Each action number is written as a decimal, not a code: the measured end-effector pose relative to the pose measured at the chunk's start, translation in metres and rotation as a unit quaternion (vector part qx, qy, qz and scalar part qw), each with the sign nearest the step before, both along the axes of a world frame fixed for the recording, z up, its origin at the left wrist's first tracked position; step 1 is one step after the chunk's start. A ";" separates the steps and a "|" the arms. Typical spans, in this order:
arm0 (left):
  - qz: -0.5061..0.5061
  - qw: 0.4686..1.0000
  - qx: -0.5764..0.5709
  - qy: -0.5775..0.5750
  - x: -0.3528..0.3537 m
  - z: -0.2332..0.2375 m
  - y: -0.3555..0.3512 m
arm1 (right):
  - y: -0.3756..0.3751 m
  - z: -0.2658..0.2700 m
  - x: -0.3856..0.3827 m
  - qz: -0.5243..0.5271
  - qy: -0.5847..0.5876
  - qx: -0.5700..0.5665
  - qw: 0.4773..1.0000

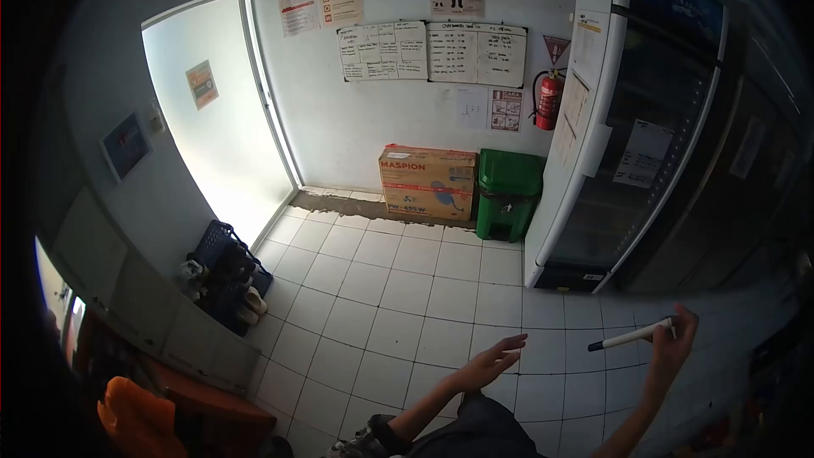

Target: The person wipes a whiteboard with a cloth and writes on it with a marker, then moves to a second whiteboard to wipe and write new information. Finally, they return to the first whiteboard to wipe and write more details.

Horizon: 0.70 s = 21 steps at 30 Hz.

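Grip first: right hand [674,346] clamped on a marker [629,338], fingers wrapped round its right end. The marker has a white barrel and lies nearly level, dark tip pointing left, held in the air over the tiled floor [398,288] at near right, below the foot of the glass-door cooler [653,127]. Left hand [492,362] is empty, with its fingers apart and stretched toward the far right, palm side turned down. It touches nothing and sits well apart from the marker, left of it. Both forearms come up from the near edge, with a dark trouser leg between them. Far wall: cardboard box [428,182] printed MASPION standing on the floor, green bin [507,193] just beside it on the right, and a red fire extinguisher [549,100] hung above the bin. Two whiteboards [432,53] with written grids hang higher up, with posters over them. Left side — a bright doorway [220,119] and a dark crate of shoes [225,276] against the left wall. An orange object [136,420] sits at near left, too dark to identify.
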<state>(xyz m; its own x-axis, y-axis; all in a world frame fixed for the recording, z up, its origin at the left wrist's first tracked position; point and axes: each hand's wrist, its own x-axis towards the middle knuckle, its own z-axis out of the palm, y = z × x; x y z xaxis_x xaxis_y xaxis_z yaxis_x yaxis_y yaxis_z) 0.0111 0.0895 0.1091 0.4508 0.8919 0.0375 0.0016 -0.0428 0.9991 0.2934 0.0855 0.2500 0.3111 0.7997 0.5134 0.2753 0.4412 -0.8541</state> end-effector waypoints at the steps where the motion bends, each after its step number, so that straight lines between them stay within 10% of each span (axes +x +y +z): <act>1: -0.023 0.999 0.026 -0.001 0.009 0.000 0.019 | 0.025 -0.008 -0.029 0.056 0.035 -0.019 0.998; 10: -0.017 0.997 -0.029 0.065 -0.075 0.006 0.205 | 0.267 -0.066 -0.191 0.328 0.001 -0.123 0.937; 15: 0.228 0.969 -0.097 0.025 -0.164 -0.052 0.239 | 0.380 -0.099 -0.317 0.472 -0.120 -0.236 0.841; 19: 0.506 0.827 -0.227 0.097 -0.225 -0.168 0.191 | 0.429 -0.187 -0.391 0.532 -0.353 -0.221 0.737; 21: 0.639 0.637 -0.428 0.048 -0.229 -0.251 0.124 | 0.443 -0.242 -0.392 0.529 -0.548 -0.173 0.625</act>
<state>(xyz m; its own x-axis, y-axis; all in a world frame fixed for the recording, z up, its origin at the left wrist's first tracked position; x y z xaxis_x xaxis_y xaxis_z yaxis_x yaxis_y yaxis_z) -0.2181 0.2138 -0.1419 -0.7004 0.2082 -0.6827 -0.4487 0.6154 0.6480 -0.0982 0.5282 0.0085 -0.8716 0.3828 -0.3062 0.4895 0.7125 -0.5026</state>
